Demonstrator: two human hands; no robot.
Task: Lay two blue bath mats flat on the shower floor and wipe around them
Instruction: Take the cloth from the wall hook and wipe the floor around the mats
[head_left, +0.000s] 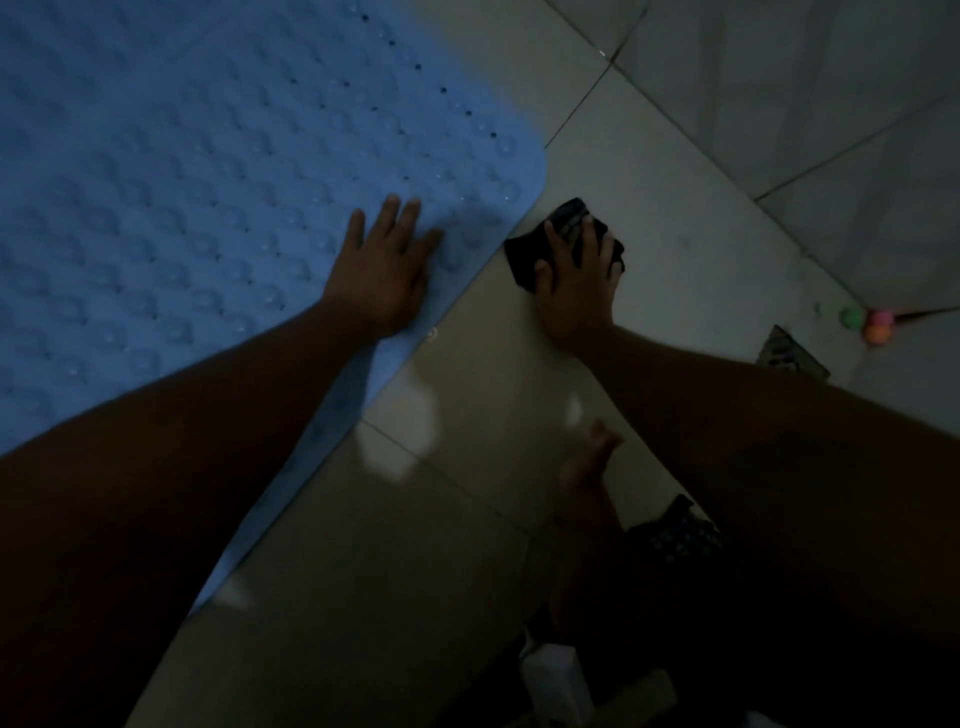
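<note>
A blue bath mat (197, 197) with rows of bumps and small holes lies flat on the pale tiled floor (467, 509), filling the upper left. My left hand (382, 270) rests palm down on the mat near its right edge, fingers spread. Just right of the mat's rounded corner, my right hand (574, 286) presses a dark cloth (524, 257) onto the tile. Only one mat is in view.
A tiled wall (779, 104) rises at the upper right. A floor drain grate (792, 356) sits near the wall's base, with small coloured balls (867, 322) beside it. My bare foot (587, 478) stands on the tile below my right arm. The scene is dim.
</note>
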